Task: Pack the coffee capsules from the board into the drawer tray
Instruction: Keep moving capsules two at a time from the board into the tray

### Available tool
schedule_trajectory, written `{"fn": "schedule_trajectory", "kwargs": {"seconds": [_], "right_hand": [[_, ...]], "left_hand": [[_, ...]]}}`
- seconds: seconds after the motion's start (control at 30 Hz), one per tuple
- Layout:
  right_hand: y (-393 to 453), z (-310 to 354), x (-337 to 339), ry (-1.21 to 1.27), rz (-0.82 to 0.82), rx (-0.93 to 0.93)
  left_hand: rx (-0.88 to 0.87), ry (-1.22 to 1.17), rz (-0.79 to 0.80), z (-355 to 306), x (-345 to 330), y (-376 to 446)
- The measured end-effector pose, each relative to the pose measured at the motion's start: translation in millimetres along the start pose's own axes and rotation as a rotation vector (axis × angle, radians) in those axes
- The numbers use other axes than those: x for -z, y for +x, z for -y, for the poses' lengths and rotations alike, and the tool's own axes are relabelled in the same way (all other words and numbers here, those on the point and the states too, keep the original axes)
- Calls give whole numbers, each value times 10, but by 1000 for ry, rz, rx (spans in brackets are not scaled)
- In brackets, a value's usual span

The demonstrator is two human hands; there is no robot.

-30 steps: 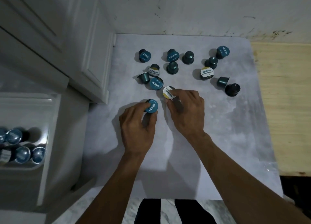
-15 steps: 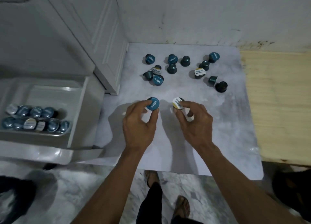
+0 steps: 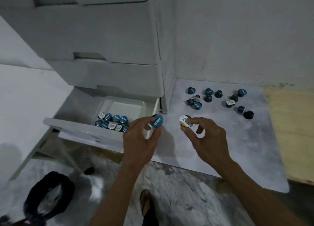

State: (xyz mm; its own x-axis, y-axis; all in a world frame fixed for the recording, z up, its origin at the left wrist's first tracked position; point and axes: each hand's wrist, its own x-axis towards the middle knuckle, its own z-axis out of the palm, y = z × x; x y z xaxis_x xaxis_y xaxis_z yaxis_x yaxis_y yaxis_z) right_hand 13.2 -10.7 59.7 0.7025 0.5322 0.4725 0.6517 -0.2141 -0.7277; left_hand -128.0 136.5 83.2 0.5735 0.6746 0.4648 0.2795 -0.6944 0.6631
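We see the left hand (image 3: 138, 141) at the centre of the frame, its thumb and fingers closed around a blue-lidded capsule (image 3: 157, 121), which it holds in the air just at the right-hand corner of the open drawer (image 3: 79, 123). To its right, the right hand (image 3: 208, 139) pinches a white-and-yellow-lidded capsule (image 3: 185, 121) between thumb and forefinger, its other fingers curled loosely, above the near left part of the pale marbled board (image 3: 220, 149). Both lids face up toward us and carry printed lettering. The drawer stands pulled out at the centre left, the lowest of a white drawer unit (image 3: 102, 38) that fills the upper left of the frame. Inside it sits a white tray (image 3: 125, 105), and a cluster of packed capsules (image 3: 112, 123) lies in two rough rows along the tray's near edge, most with blue lids and a few with white ones. On the far part of the board, in the upper right of the frame, lie the loose capsules (image 3: 219, 99), scattered, some lid up, some on their sides and some upside down showing dark bodies. Right of the board a strip of light wooden surface (image 3: 292, 132) shows. At the bottom centre a sandalled foot (image 3: 146, 202) stands on the marbled floor (image 3: 178, 191).
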Motion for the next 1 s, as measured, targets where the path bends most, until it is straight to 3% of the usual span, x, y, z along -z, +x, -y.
{"fn": "schedule_trajectory", "kwargs": {"seconds": [0.2, 0.4, 0.67, 1.0], "right_hand": [[363, 623, -841, 62, 116, 53], [648, 864, -1783, -51, 200, -143], [723, 644, -2340, -390, 382, -307], [874, 341, -2616, -583, 627, -282]], "left_hand": [[161, 72, 67, 797, 706, 523], [198, 97, 234, 1644, 971, 1182], [132, 146, 604, 2307, 480, 1547], [176, 190, 822, 2558, -147, 1636]]}}
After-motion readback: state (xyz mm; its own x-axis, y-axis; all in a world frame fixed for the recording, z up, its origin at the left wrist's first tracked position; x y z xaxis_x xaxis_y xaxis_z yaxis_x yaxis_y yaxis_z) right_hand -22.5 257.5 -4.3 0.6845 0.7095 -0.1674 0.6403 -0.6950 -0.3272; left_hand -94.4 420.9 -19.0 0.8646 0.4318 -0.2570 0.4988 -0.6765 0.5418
